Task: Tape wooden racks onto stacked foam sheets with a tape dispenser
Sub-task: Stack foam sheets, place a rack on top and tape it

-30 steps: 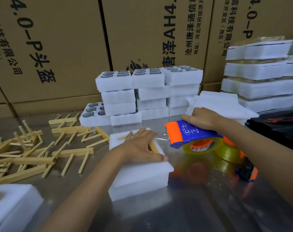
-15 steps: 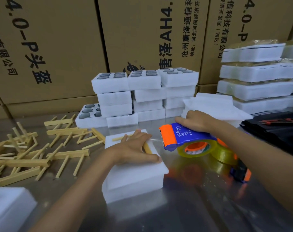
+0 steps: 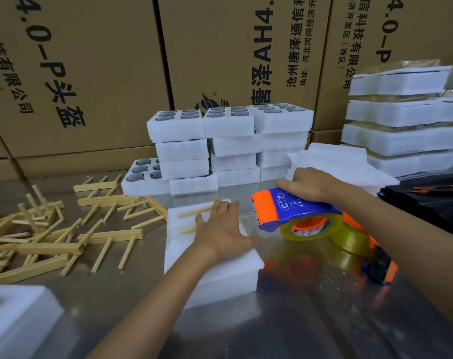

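Since a second ago the tape dispenser [image 3: 295,212] has closed in toward the foam stack's [image 3: 215,265] right edge. Right hand [image 3: 309,183] grips its top; left hand [image 3: 222,230] lies flat, fingers straight, pinning the wooden rack [image 3: 194,211] on top of the stack. Suggest: keep the rack pinned, land tape on the foam edge, pull taut across.

Pale wooden rack [image 3: 194,218] flat atop white stacked foam sheets [image 3: 215,278], orange-blue tape dispenser [image 3: 295,211] just right, tilted
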Demonstrator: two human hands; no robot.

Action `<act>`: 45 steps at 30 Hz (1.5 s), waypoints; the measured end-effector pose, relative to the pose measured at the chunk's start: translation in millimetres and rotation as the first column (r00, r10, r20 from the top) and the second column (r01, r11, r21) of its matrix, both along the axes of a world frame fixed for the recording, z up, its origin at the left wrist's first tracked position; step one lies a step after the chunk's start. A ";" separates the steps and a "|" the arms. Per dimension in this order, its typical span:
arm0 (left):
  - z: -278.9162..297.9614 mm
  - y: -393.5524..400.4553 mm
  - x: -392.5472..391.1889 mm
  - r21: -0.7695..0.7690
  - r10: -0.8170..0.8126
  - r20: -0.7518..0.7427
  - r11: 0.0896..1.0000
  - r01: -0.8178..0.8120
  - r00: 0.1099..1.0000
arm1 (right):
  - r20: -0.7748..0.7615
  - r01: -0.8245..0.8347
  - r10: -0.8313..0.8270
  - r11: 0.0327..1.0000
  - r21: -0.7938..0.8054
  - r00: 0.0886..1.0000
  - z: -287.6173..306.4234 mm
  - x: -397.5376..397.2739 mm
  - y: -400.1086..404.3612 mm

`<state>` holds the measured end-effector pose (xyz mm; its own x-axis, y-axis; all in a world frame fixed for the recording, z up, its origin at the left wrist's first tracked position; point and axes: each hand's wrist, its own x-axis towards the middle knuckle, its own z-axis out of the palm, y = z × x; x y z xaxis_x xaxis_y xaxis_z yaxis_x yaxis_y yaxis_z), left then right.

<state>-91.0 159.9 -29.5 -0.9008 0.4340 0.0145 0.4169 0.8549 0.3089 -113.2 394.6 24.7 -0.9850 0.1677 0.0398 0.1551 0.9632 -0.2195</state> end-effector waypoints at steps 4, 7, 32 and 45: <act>2.5 -10.8 -5.5 -0.032 -0.043 0.067 0.998 0.045 0.997 | -0.011 -0.017 0.018 1.000 0.025 1.000 6.4 -1.2 -5.0; -3.6 -10.5 -2.1 -0.033 -0.048 0.007 0.998 0.048 0.999 | 0.011 -0.020 0.020 0.999 0.025 1.000 9.1 -0.3 -6.6; -8.7 -15.6 9.3 -0.039 -0.068 -0.068 0.997 0.065 0.995 | 0.118 0.014 -0.005 0.997 -0.079 0.993 -3.5 24.2 44.0; 34.2 5.9 -8.0 -0.143 -0.014 -0.108 0.990 -0.002 0.994 | -0.009 0.054 -0.054 0.998 0.039 0.999 -9.7 28.0 48.0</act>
<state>-99.0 165.8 4.6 -0.8946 0.4441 0.0491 0.4464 0.8843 0.1365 -85.1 442.6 15.0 -0.9743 0.2186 0.0549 0.2054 0.9614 -0.1832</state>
